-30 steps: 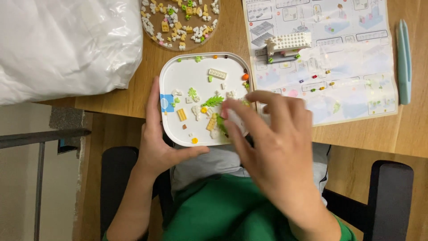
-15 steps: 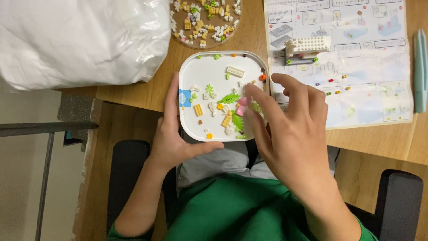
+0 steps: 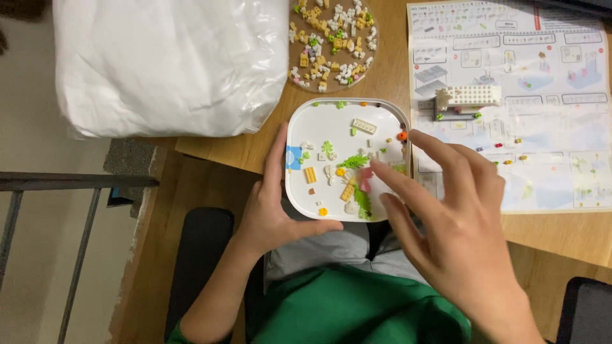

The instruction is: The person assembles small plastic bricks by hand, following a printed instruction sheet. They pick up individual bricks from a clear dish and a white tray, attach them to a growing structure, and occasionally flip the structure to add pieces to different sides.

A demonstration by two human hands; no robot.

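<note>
A white square tray [image 3: 299,191] with rounded corners juts over the wooden table's front edge, holding several small bricks in green, yellow, white, pink and orange. My left hand [image 3: 274,213] grips the tray's near left corner, thumb along its left rim. My right hand [image 3: 456,216] hovers over the tray's right side with fingers spread; its fingertips touch the small bricks near a pink piece [image 3: 365,179] and a green leaf piece [image 3: 352,162]. Whether a brick is pinched cannot be seen.
A round clear dish [image 3: 331,44] of several tiny bricks sits behind the tray. A large white plastic bag [image 3: 166,64] lies at the left. An instruction sheet [image 3: 542,127] at the right carries a small white brick assembly [image 3: 465,99]. A dark railing [image 3: 64,185] runs at the far left.
The view has shifted, so everything sits further right and lower in the frame. My right fingers have moved slightly across the tray's right side. My left hand keeps its grip.
</note>
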